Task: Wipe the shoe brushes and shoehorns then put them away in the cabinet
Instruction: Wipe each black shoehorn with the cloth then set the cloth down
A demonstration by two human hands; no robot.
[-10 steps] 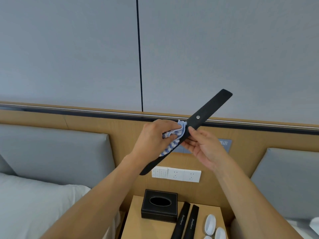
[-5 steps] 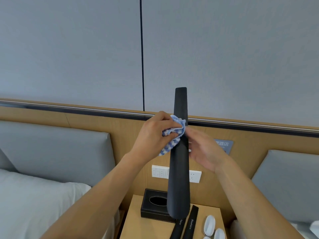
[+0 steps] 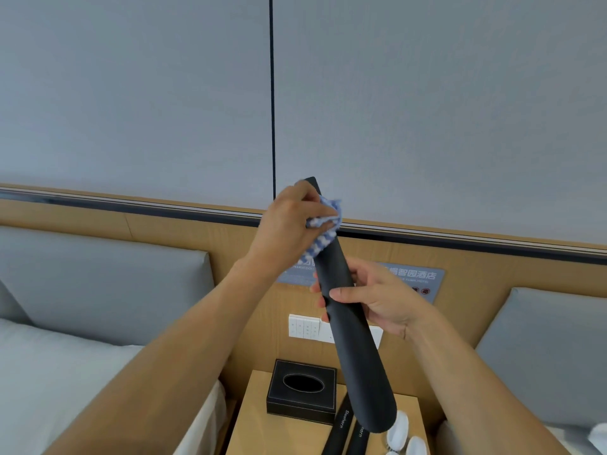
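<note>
A long black shoehorn [image 3: 353, 339] is held up in front of the headboard, its narrow end at the top and its wide scoop at the bottom. My right hand [image 3: 377, 298] grips it round the middle. My left hand [image 3: 290, 224] holds a blue-and-white cloth [image 3: 323, 229] wrapped against the shoehorn's upper end. On the bedside cabinet [image 3: 262, 428] below lie two black sleeves marked "Shoehorn" [image 3: 341, 428] side by side, partly cut off by the frame's bottom edge. No shoe brush shows clearly.
A black tissue box [image 3: 302, 390] stands at the back of the cabinet top. Two white oval objects [image 3: 399, 428] lie at its right. Grey padded headboards and white bedding flank the cabinet. A white switch and socket panel [image 3: 303, 326] is on the wooden wall.
The shoehorn swung from a slant with its narrow end up-right to nearly upright. My left hand slid the cloth up toward its top end; my right hand shifted lower on it.
</note>
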